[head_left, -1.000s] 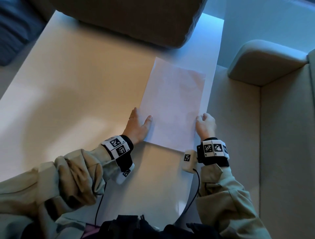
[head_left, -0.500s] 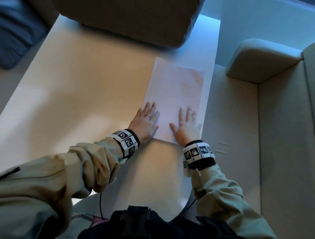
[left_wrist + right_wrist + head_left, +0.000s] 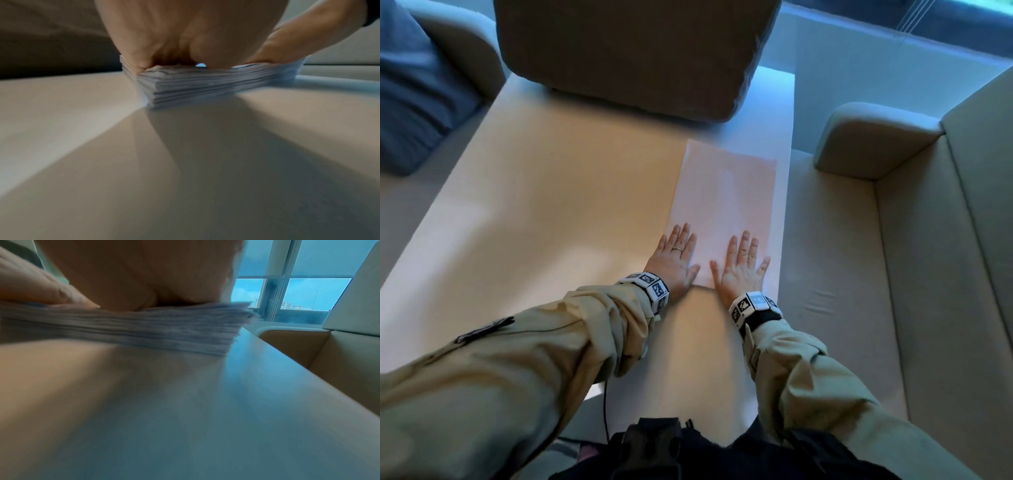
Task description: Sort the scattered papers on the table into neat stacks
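Observation:
One stack of white papers (image 3: 726, 198) lies along the right side of the pale table (image 3: 544, 212). My left hand (image 3: 674, 255) lies flat on its near left corner, fingers straight and spread. My right hand (image 3: 741, 263) lies flat on its near right part, fingers spread too. From the left wrist view the paper stack (image 3: 205, 84) shows several sheets thick, with the palm (image 3: 185, 32) pressing its top. In the right wrist view the stack's edge (image 3: 144, 331) is slightly ragged under the palm (image 3: 133, 272). No loose sheets are in view.
A brown cushioned seat (image 3: 633, 51) stands at the table's far edge. A beige sofa (image 3: 859, 274) runs along the right side, its armrest (image 3: 873, 137) close to the stack. A blue cushion (image 3: 410, 85) lies at the far left. A window (image 3: 298, 293) shows beyond.
A second ago both hands held the stack's near side edges. They have moved onto the top and now press it flat with fingers spread.

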Demonstrator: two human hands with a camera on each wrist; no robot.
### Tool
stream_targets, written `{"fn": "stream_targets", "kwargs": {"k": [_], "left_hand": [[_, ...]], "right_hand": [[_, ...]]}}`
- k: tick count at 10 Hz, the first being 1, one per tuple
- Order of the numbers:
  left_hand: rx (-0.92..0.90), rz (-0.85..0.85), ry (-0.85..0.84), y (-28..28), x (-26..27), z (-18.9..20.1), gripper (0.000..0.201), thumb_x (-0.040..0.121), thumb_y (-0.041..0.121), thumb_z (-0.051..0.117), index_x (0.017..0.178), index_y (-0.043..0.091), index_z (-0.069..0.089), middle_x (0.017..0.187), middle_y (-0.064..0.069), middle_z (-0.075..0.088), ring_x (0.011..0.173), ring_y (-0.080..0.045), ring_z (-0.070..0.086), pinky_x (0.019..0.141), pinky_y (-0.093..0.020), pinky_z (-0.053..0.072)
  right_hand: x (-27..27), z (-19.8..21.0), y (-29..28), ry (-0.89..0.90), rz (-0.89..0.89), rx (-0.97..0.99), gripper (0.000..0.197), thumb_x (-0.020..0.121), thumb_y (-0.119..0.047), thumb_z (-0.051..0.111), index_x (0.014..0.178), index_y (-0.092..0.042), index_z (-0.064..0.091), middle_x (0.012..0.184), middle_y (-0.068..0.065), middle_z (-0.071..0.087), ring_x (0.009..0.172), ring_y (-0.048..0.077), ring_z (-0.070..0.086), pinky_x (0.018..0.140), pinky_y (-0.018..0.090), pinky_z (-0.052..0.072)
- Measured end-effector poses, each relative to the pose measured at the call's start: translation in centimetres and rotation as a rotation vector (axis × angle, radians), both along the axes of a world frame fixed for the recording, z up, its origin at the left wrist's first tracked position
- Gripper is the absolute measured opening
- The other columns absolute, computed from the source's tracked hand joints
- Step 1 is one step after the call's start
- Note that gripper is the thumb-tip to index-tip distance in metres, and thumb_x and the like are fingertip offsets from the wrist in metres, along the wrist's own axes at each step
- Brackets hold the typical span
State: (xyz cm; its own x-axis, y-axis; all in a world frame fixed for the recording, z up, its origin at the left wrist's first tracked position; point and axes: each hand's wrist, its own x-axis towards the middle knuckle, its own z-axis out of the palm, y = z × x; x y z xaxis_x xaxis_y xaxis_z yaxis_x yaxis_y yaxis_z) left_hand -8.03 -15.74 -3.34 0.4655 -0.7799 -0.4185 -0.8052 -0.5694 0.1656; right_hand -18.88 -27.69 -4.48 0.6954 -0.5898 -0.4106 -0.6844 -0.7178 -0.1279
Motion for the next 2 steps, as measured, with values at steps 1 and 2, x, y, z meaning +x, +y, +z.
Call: {"fn": "stream_targets", "kwargs": {"k": [1,2], "left_hand": [[0.006,-0.008,0.032,0.1,0.2,0.4,0.068,0.099,0.044,0.019,0.149,0.009,-0.011,0.154,-0.010,-0.024,0.143,-0.023,-0.019,0.116,-0.039,-0.007],[-0.014,-0.006,0.068,0.0,1.0,1.8,0.067,0.100,0.044,0.023,0.150,0.009,-0.002,0.156,-0.009,-0.015,0.145,-0.022,-0.011,0.118,-0.039,-0.002]], "right_hand": [[-0.2,0.4,0.5,0.001,0.001,-0.030,0.072,0.098,-0.053,0.017,0.150,-0.014,-0.013,0.156,0.007,-0.025,0.144,0.025,-0.021,0.111,0.057,-0.012],[0.3,1.8,0.6,-0.005,-0.031,-0.055,0.070,0.098,-0.053,0.016,0.151,-0.012,-0.004,0.158,0.007,-0.016,0.146,0.023,-0.014,0.113,0.057,-0.009]]}}
